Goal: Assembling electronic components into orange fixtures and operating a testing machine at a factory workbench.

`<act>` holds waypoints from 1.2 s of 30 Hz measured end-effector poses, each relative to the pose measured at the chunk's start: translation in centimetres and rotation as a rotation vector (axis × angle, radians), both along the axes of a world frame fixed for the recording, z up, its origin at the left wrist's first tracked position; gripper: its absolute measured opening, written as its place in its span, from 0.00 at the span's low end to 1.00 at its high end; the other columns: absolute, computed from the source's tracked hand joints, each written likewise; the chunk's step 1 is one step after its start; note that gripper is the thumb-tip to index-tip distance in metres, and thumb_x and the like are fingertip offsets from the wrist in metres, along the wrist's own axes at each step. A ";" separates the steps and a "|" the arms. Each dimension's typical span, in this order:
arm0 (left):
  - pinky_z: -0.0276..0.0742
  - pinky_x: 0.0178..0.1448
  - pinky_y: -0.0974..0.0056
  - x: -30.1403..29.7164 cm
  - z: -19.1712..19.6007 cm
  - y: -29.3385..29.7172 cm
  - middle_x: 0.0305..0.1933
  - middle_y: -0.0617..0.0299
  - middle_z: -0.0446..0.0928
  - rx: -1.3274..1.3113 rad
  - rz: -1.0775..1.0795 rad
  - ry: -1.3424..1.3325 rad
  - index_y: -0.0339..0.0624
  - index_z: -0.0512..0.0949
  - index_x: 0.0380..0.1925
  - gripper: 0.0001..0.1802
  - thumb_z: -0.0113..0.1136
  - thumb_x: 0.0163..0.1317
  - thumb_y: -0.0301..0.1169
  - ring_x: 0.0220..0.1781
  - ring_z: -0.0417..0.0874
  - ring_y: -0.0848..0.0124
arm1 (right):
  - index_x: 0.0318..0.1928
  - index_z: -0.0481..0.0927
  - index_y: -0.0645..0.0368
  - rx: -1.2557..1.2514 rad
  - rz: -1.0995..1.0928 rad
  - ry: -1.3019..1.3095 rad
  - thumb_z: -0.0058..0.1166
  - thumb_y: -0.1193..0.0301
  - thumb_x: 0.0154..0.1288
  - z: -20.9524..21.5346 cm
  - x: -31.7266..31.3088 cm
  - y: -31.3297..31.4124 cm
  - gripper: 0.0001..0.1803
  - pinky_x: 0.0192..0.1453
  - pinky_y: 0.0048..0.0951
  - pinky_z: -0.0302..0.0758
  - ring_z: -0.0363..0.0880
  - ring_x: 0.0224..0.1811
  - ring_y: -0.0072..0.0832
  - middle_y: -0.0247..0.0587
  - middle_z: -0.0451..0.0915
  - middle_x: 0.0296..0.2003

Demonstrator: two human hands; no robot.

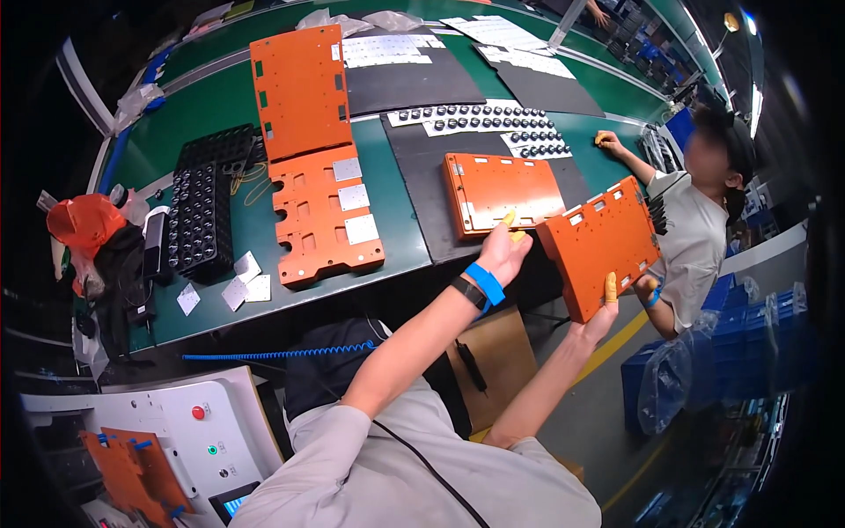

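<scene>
An orange case (510,187) with pale strips along its edges lies on a dark mat at the table's near side. My left hand (503,253), with a blue wrist strap and yellow finger covers, grips its front edge. To the right, a second orange case (607,242) is held tilted off the table. My right hand (602,319) clasps its lower edge, a yellow-covered finger against the face. A co-worker's hand (650,289) is close to that case's right corner; whether it touches is unclear.
An open orange fixture (321,216) bears silver plates. Left of it are loose square plates (236,293) and a black tray (201,211). White strips with black round parts (480,117) lie behind. A blue coiled cord (273,355) crosses below; a co-worker (695,211) stands right.
</scene>
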State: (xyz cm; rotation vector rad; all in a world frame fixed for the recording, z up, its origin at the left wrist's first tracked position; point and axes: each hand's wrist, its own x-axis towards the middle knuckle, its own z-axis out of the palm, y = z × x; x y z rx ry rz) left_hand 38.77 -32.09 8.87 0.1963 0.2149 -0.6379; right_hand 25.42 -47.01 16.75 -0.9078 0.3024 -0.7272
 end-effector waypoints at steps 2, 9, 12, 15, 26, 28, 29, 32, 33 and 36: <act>0.74 0.69 0.59 0.1 0.9 -0.3 0.58 0.57 0.78 0.036 0.050 0.112 0.45 0.73 0.57 0.20 0.54 0.76 0.46 0.56 0.79 0.64 | 0.67 0.68 0.66 -0.001 -0.021 0.010 0.55 0.67 0.75 0.1 -0.3 -0.1 0.26 0.51 0.43 0.88 0.87 0.51 0.44 0.53 0.81 0.56; 0.66 0.76 0.59 0.2 1.1 -0.4 0.65 0.60 0.72 0.237 0.113 0.180 0.53 0.70 0.66 0.27 0.61 0.73 0.49 0.69 0.70 0.62 | 0.70 0.66 0.66 0.076 0.078 -0.011 0.53 0.65 0.76 1.2 -0.1 0.1 0.28 0.59 0.49 0.84 0.83 0.57 0.47 0.54 0.78 0.61; 0.74 0.70 0.59 0.2 1.5 0.7 0.65 0.60 0.72 0.248 0.112 0.096 0.50 0.70 0.66 0.29 0.66 0.70 0.45 0.65 0.75 0.61 | 0.71 0.65 0.65 0.115 0.133 0.012 0.52 0.62 0.77 2.2 0.8 -0.9 0.30 0.64 0.52 0.79 0.79 0.62 0.47 0.52 0.76 0.64; 0.75 0.69 0.57 0.7 2.8 1.5 0.62 0.59 0.76 0.424 0.150 0.056 0.45 0.74 0.62 0.23 0.64 0.70 0.39 0.62 0.77 0.61 | 0.72 0.65 0.63 -0.020 0.055 0.010 0.53 0.61 0.76 1.8 2.6 -4.4 0.31 0.65 0.48 0.80 0.78 0.64 0.44 0.50 0.74 0.67; 0.83 0.59 0.57 -0.5 5.5 6.6 0.51 0.61 0.83 0.564 0.260 -0.100 0.40 0.82 0.50 0.13 0.66 0.67 0.27 0.55 0.84 0.68 | 0.66 0.70 0.63 -0.015 0.199 0.060 0.36 0.63 0.84 -2.2 12.0 -11.4 0.22 0.68 0.44 0.79 0.76 0.67 0.47 0.53 0.74 0.66; 0.85 0.57 0.56 -1.4 5.6 9.3 0.51 0.60 0.83 0.610 0.284 -0.218 0.40 0.81 0.51 0.14 0.66 0.66 0.26 0.52 0.86 0.67 | 0.67 0.69 0.64 -0.199 0.172 0.362 0.35 0.63 0.84 -1.7 12.1 -7.3 0.23 0.70 0.43 0.77 0.77 0.67 0.46 0.54 0.76 0.64; 0.87 0.54 0.56 -2.5 6.9 10.1 0.50 0.61 0.84 0.599 0.320 -0.284 0.39 0.81 0.51 0.15 0.67 0.65 0.25 0.49 0.87 0.67 | 0.69 0.68 0.64 -0.324 0.194 0.386 0.38 0.62 0.84 -3.4 11.9 -7.8 0.24 0.70 0.42 0.77 0.79 0.65 0.43 0.54 0.77 0.63; 0.86 0.49 0.63 -5.2 7.9 14.4 0.50 0.63 0.84 0.617 0.458 -0.537 0.40 0.81 0.52 0.18 0.71 0.63 0.28 0.47 0.86 0.71 | 0.76 0.60 0.61 -0.234 0.582 0.175 0.43 0.62 0.82 -7.8 10.4 -5.9 0.29 0.77 0.47 0.67 0.70 0.72 0.46 0.54 0.69 0.70; 0.86 0.49 0.63 -6.7 9.0 14.1 0.49 0.64 0.84 0.672 0.504 -0.556 0.39 0.81 0.52 0.19 0.73 0.62 0.29 0.47 0.85 0.73 | 0.76 0.60 0.61 -0.222 0.708 0.142 0.43 0.62 0.82 -8.1 8.6 -7.6 0.29 0.77 0.47 0.67 0.70 0.72 0.46 0.54 0.69 0.70; 0.86 0.44 0.61 -11.7 11.4 17.2 0.39 0.63 0.85 0.472 0.221 -0.558 0.42 0.82 0.47 0.14 0.69 0.64 0.32 0.40 0.87 0.70 | 0.79 0.55 0.59 -0.350 0.092 0.148 0.43 0.60 0.79 -9.4 9.0 -9.0 0.34 0.77 0.43 0.66 0.67 0.73 0.42 0.42 0.66 0.73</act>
